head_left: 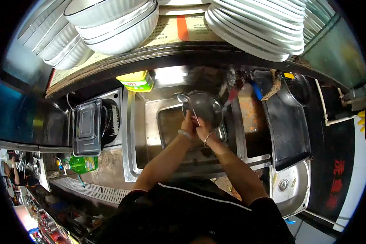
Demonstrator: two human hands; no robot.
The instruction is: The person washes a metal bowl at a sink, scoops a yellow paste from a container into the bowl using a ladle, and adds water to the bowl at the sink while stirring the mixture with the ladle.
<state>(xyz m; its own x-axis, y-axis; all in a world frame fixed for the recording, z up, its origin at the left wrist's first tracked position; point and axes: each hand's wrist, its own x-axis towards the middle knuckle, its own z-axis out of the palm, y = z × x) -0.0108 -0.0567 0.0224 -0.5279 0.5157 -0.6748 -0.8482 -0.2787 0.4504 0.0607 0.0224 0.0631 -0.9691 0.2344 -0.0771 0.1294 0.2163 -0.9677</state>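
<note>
My left hand [186,123] and my right hand [203,129] are close together over a metal sink [140,122]. A shiny metal ladle [181,97] has its round head up and to the left, and its thin handle runs down into my right hand's closed fingers. Bent fingers of my left hand lie beside the handle, at the near rim of a round dark metal pan [209,107]; what they grip is hidden. Under the pan, a rectangular metal tray [163,126] sits in the sink.
Stacked white bowls [122,36] and plates [252,32] fill the shelf ahead. A yellow-green container [136,81] stands behind the sink. Left are a lidded metal tray [87,126] and a green bottle [83,164]; right, a dark tray [288,134] and a small sink [301,191].
</note>
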